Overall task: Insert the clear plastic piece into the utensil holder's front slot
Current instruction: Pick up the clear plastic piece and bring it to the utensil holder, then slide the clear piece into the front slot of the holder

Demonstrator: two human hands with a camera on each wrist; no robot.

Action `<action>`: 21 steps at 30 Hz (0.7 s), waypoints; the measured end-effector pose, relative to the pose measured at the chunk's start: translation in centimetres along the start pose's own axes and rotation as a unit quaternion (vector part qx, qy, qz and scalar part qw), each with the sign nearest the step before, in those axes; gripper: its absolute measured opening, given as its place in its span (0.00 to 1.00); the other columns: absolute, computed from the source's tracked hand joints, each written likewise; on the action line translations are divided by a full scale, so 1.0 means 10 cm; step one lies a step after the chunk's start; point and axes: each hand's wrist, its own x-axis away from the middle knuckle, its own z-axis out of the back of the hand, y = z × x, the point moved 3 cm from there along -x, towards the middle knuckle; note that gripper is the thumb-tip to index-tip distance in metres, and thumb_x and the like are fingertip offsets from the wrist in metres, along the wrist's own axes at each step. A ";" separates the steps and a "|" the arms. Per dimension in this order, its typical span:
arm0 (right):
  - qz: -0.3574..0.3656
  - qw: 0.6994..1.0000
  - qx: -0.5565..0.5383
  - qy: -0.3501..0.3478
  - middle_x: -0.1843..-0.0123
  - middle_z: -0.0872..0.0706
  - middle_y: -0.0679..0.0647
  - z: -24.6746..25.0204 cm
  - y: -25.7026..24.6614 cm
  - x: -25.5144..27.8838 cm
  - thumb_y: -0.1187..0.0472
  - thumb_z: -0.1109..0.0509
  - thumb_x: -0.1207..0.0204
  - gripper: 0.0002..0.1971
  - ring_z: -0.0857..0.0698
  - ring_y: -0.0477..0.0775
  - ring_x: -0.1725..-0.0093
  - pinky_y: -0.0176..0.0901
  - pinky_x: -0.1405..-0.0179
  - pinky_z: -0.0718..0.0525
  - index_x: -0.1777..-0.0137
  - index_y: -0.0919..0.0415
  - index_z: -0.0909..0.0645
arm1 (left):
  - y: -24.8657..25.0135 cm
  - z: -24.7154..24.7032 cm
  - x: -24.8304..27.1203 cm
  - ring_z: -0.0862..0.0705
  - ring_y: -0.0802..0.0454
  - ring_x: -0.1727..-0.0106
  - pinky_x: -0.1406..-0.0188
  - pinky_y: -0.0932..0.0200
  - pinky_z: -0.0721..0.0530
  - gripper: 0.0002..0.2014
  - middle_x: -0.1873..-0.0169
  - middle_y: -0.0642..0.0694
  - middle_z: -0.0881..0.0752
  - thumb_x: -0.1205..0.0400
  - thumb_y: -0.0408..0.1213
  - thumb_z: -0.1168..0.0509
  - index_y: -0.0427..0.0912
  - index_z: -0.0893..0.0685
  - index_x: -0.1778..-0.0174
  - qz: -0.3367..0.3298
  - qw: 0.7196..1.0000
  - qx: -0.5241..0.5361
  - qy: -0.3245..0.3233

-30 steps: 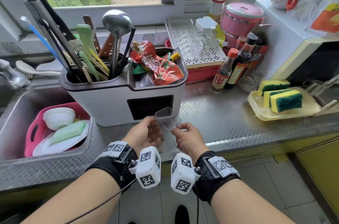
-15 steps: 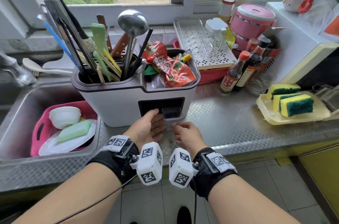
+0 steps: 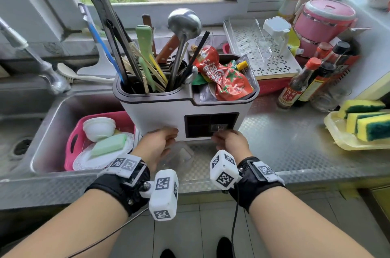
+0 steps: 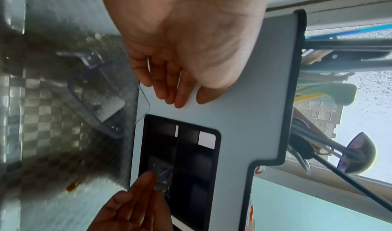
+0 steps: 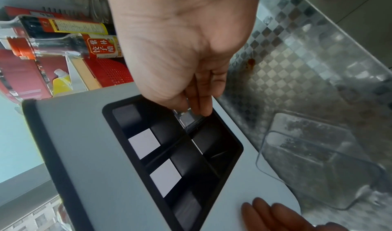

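Observation:
The white utensil holder (image 3: pixel 160 118) stands on the steel counter, its black front slot (image 3: pixel 211 124) facing me. My right hand (image 3: pixel 223 135) pinches a small clear plastic piece (image 3: pixel 219 129) at the slot's lower edge; in the right wrist view the clear plastic piece (image 5: pixel 186 117) sits just inside the slot (image 5: pixel 174 150), under my right hand (image 5: pixel 195 107). My left hand (image 3: pixel 166 133) rests with straight fingers on the holder's front, left of the slot, as the left wrist view shows it (image 4: pixel 176 97). A larger clear tray (image 4: pixel 95 100) lies on the counter at the holder's base.
Left of the holder is a sink (image 3: pixel 42 131) with a pink basket (image 3: pixel 73 141) of dishes. Sauce bottles (image 3: pixel 295 86), a perforated white tray (image 3: pixel 263 50) and a yellow tray (image 3: pixel 341 141) of sponges crowd the right side. Utensils and a red pouch (image 3: pixel 221 76) stick out of the holder.
The small clear piece has gone from in front of the holder into the slot's lower edge. My left hand has let go and shifted left onto the holder's front.

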 end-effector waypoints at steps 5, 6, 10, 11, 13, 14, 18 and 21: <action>-0.052 0.998 0.031 0.019 0.67 0.15 0.55 0.00 0.24 0.12 0.68 0.38 0.21 0.07 0.16 0.53 0.70 0.35 0.84 0.24 0.53 0.67 0.19 | -0.04 0.19 -0.03 0.18 0.51 0.54 0.58 0.60 0.24 0.10 0.45 0.42 0.13 0.21 0.40 0.35 0.41 0.13 0.49 -0.002 0.996 -0.079 0.040; -0.081 0.996 0.048 0.005 0.70 0.14 0.56 -0.02 0.34 0.17 0.67 0.38 0.21 0.08 0.17 0.53 0.71 0.37 0.82 0.23 0.59 0.66 0.19 | -0.08 0.22 -0.05 0.19 0.49 0.56 0.58 0.58 0.25 0.08 0.45 0.40 0.12 0.21 0.41 0.35 0.43 0.13 0.53 0.004 0.993 -0.108 0.046; -0.149 0.984 0.076 -0.061 0.64 0.13 0.58 -0.14 0.71 0.35 0.64 0.37 0.20 0.08 0.14 0.53 0.68 0.41 0.73 0.21 0.58 0.66 0.19 | -0.27 0.26 -0.07 0.24 0.55 0.66 0.71 0.60 0.26 0.16 0.55 0.42 0.18 0.19 0.39 0.36 0.35 0.18 0.38 0.048 0.988 -0.143 0.020; -0.152 0.983 0.082 -0.069 0.61 0.13 0.58 -0.17 0.76 0.39 0.64 0.37 0.20 0.07 0.14 0.53 0.66 0.42 0.71 0.19 0.56 0.66 0.19 | -0.30 0.27 -0.07 0.24 0.54 0.66 0.70 0.60 0.25 0.17 0.60 0.45 0.19 0.19 0.39 0.36 0.35 0.19 0.37 0.056 0.987 -0.152 0.016; -0.150 0.981 0.091 -0.079 0.61 0.12 0.58 -0.21 0.82 0.44 0.65 0.37 0.20 0.07 0.14 0.54 0.66 0.44 0.68 0.18 0.56 0.67 0.19 | -0.33 0.28 -0.05 0.24 0.51 0.66 0.65 0.58 0.24 0.08 0.65 0.45 0.22 0.19 0.36 0.38 0.38 0.18 0.47 0.076 0.983 -0.165 0.001; -0.149 0.981 0.095 -0.084 0.63 0.12 0.58 -0.23 0.82 0.47 0.66 0.37 0.20 0.07 0.14 0.54 0.67 0.44 0.68 0.18 0.56 0.67 0.18 | -0.35 0.27 -0.04 0.25 0.50 0.67 0.65 0.58 0.26 0.05 0.66 0.43 0.23 0.19 0.34 0.39 0.39 0.18 0.53 0.086 0.983 -0.164 -0.009; -0.126 0.984 0.087 -0.095 0.74 0.14 0.53 -0.24 0.74 0.59 0.68 0.38 0.19 0.09 0.16 0.51 0.74 0.36 0.78 0.17 0.59 0.64 0.19 | -0.39 0.23 0.00 0.27 0.48 0.69 0.72 0.59 0.31 0.03 0.66 0.40 0.26 0.21 0.34 0.36 0.40 0.20 0.61 0.105 0.985 -0.127 -0.042; -0.101 0.987 0.079 -0.092 0.68 0.16 0.54 -0.18 0.64 0.68 0.62 0.37 0.17 0.06 0.17 0.49 0.73 0.34 0.84 0.19 0.44 0.63 0.23 | -0.40 0.18 0.06 0.24 0.45 0.64 0.67 0.54 0.29 0.07 0.64 0.36 0.20 0.24 0.38 0.31 0.38 0.17 0.63 0.110 0.985 -0.119 -0.065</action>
